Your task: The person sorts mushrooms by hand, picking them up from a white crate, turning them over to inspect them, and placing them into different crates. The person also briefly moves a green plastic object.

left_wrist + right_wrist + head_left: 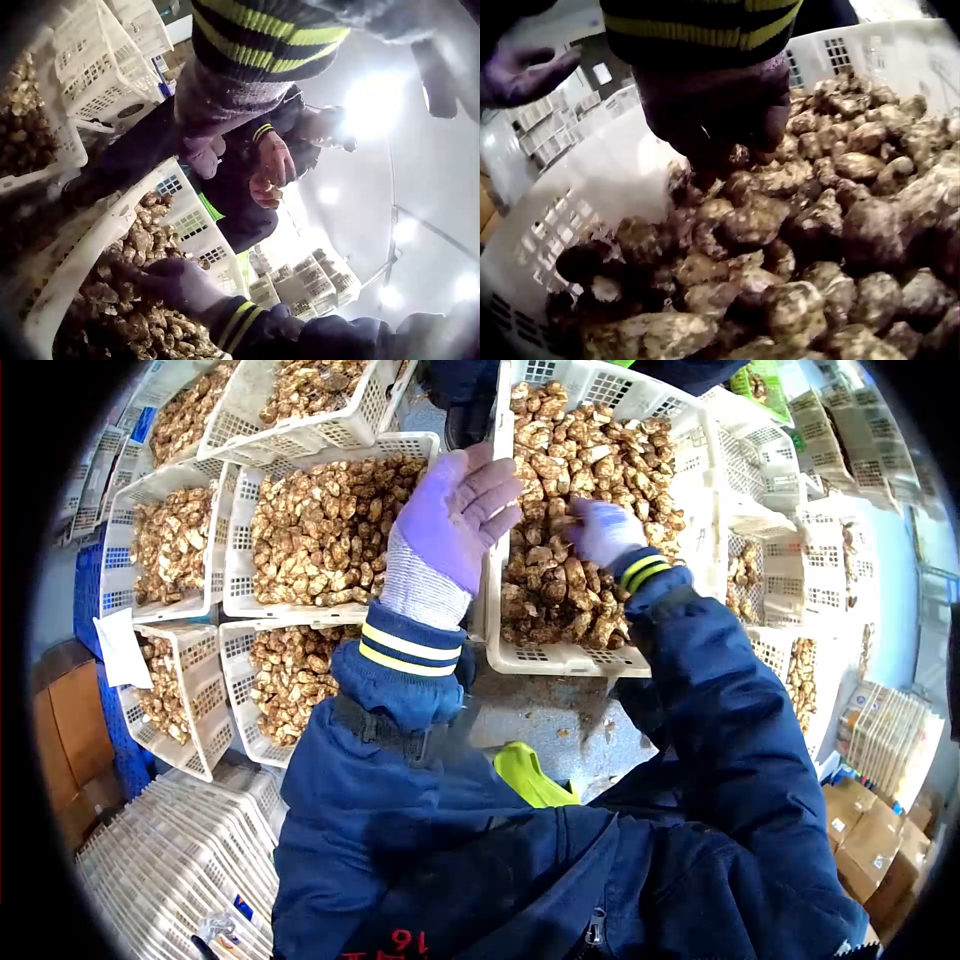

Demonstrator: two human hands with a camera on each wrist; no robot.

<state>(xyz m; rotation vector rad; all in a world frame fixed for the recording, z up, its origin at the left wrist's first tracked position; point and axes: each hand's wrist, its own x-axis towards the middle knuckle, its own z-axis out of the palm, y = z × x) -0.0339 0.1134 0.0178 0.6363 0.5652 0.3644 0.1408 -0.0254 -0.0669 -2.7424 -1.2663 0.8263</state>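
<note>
Brown, knobbly tuber-like pieces (550, 480) fill a white perforated crate (570, 662). Beside its left wall, my left hand (455, 520), in a purple and white glove, is raised palm up with its fingers spread and nothing in it; it also shows in the right wrist view as a dark hand (525, 75). Inside the crate, my gloved right hand (608, 535) touches the heap. In the right wrist view, the right hand (716, 112) points down with bent fingers at the pieces (754, 221); shadow hides whether it grips one.
More filled crates (232, 585) stand at the left, others (765, 575) at the right. Nested crates (180, 860) lie lower left, cardboard boxes (865, 840) lower right. Another person (259, 142) in dark clothes is beyond the crate, hands (274, 172) held together.
</note>
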